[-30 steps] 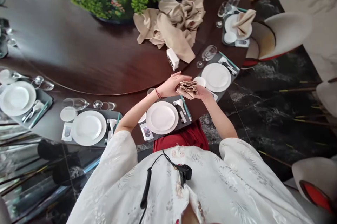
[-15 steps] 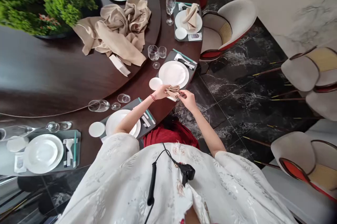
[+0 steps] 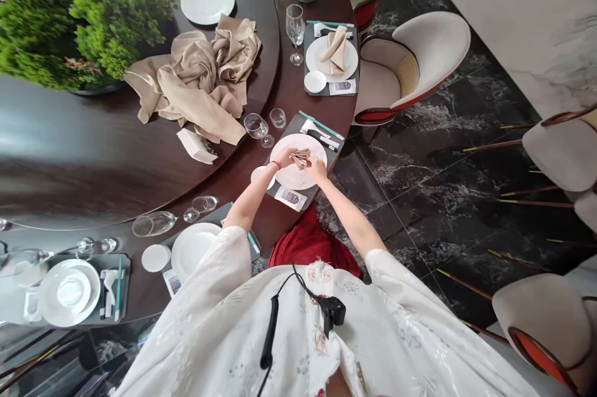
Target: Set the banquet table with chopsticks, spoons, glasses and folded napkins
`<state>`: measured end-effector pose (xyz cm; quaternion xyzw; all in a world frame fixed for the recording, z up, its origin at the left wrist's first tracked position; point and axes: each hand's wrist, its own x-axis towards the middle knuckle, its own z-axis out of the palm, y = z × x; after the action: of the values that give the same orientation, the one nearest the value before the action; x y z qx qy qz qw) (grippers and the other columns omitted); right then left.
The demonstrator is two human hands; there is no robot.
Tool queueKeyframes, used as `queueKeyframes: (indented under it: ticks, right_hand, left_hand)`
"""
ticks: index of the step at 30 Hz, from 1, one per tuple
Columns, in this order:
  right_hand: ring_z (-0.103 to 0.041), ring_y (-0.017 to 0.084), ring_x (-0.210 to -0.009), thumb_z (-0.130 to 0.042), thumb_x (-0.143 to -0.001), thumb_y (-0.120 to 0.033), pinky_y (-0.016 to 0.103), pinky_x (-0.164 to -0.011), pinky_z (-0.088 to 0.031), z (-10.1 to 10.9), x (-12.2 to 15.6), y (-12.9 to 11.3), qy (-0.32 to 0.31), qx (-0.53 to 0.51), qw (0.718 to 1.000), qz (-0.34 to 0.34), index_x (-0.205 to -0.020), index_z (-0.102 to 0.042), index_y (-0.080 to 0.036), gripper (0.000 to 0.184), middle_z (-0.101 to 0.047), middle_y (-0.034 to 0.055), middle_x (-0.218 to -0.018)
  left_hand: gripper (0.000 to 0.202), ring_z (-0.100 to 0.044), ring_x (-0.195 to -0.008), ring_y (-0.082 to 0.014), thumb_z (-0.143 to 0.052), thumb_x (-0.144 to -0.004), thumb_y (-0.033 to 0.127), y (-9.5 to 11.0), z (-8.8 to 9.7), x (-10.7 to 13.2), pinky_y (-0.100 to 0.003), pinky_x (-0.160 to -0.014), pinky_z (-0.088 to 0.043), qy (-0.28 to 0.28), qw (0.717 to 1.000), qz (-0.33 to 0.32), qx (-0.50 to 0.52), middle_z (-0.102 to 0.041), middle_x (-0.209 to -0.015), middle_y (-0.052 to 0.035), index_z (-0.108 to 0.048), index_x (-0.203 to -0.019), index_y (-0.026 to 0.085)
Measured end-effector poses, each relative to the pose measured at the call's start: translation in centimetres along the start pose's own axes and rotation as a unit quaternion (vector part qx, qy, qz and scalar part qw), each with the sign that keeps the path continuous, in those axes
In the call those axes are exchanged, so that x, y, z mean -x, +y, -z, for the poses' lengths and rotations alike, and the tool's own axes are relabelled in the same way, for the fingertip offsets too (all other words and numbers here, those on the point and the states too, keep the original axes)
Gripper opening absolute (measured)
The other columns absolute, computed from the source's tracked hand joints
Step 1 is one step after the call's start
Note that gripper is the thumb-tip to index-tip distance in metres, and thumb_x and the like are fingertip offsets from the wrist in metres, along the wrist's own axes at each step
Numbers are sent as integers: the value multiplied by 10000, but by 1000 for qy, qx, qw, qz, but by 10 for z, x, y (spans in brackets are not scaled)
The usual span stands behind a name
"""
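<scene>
A beige cloth napkin [image 3: 301, 158], gathered into narrow pleats, is pinched between my two hands. My left hand [image 3: 283, 157] grips its left side, and my right hand [image 3: 317, 169] has hold of the right side. Both hands are over a white plate [image 3: 298, 182] on a grey placemat [image 3: 285, 130]. A small white dish [image 3: 263, 178] sits by my left wrist, partly covered by it. Just below the plate lies a printed white packet [image 3: 291, 197]. Wrapped cutlery [image 3: 321, 135] and a teal chopstick sleeve [image 3: 321, 124] lie on the mat's far side.
Crumpled beige napkins [image 3: 200, 73] lie on the raised turntable [image 3: 140, 179] beside a green plant [image 3: 119, 11]. Stemmed glasses [image 3: 257, 128] stand near my left forearm. A folded napkin [image 3: 336, 51] stands on the neighbouring plate. A chair [image 3: 410, 67] is at the right.
Both hands have carried the pleated napkin from the plate's near edge to above the plate. The packet below is now uncovered. My view has shifted slightly.
</scene>
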<state>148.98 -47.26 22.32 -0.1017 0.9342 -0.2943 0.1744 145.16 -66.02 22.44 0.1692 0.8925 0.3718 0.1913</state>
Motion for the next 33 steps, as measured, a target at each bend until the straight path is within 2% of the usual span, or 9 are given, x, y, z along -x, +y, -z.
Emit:
queueKeyframes:
  ticks: [3,6,11,16,20,23,25,29,33]
  right_hand:
    - [-670,247,-990,-596,-886,-200,323,-868,-525,-3,-9,6,-25,5,1000,-7,-1068,-722,-143,228,-728,124,-1100]
    - [-664,262,-1027,-581,-907,-248,339,-862,-533,-1,-7,8,-25,4,1000,-12,-1121,-676,-157,251,-690,130,-1164]
    - [-641,296,-1136,-613,-930,-316,361,-884,-544,1,-2,10,-49,-8,999,-4,-1152,-646,-179,263,-665,139,-1224]
    - [-669,256,-1112,-720,-892,-307,354,-941,-549,8,18,44,-110,-75,991,10,-1296,-636,-207,425,-649,112,-1306]
    - [-698,184,-940,-697,-889,-213,326,-939,-550,38,51,131,-136,-129,982,15,-1241,-685,-222,352,-668,78,-1278]
    - [-709,185,-929,-680,-888,-168,310,-911,-552,79,81,236,-121,-139,981,-67,-1162,-714,-211,280,-709,78,-1206]
    - [-716,199,-1002,-676,-896,-162,295,-926,-543,116,105,316,-110,-132,971,-166,-1143,-723,-210,257,-734,84,-1182]
    - [-726,233,-1079,-660,-898,-162,292,-926,-539,208,166,467,-74,-108,931,-341,-1086,-749,-202,212,-767,107,-1135]
    - [-708,256,-1159,-614,-899,-166,303,-966,-524,293,226,579,-9,-102,877,-470,-1129,-753,-184,269,-758,133,-1171]
  left_hand:
    - [620,-647,-1220,-327,-594,-677,99,-6,2,14,-437,-1086,-490,4,997,83,1,-669,-1346,-212,-642,-1295,84]
    - [915,-510,-1430,-302,-519,-612,-9,-9,1,51,-427,-1199,-419,45,987,151,24,-514,-1554,-185,-476,-1517,111]
    - [792,-467,-1462,-292,-495,-740,43,1,-24,111,-470,-1206,-427,168,948,267,39,-523,-1539,-156,-452,-1519,175]
    - [702,-443,-1476,-307,-469,-873,123,49,-45,108,-485,-1122,-505,255,904,342,28,-481,-1567,-182,-349,-1560,200]
    - [632,-272,-1585,-330,-426,-954,166,110,-54,41,-578,-1256,-328,298,907,295,-30,-342,-1650,-216,-305,-1574,196]
    - [531,-331,-1558,-304,-403,-980,170,165,-84,-49,-562,-1281,-299,308,931,193,-35,-414,-1601,-201,-402,-1510,202]
    - [485,-388,-1522,-285,-411,-983,175,205,-120,-122,-527,-1278,-325,284,951,119,-27,-464,-1561,-182,-462,-1464,207]
    - [417,-446,-1474,-282,-467,-952,143,285,-216,-260,-508,-1261,-364,162,986,39,-11,-512,-1522,-153,-593,-1343,217]
    - [314,-454,-1457,-323,-578,-910,85,347,-285,-343,-485,-1227,-402,-52,992,63,-93,-540,-1493,-190,-687,-1201,131]
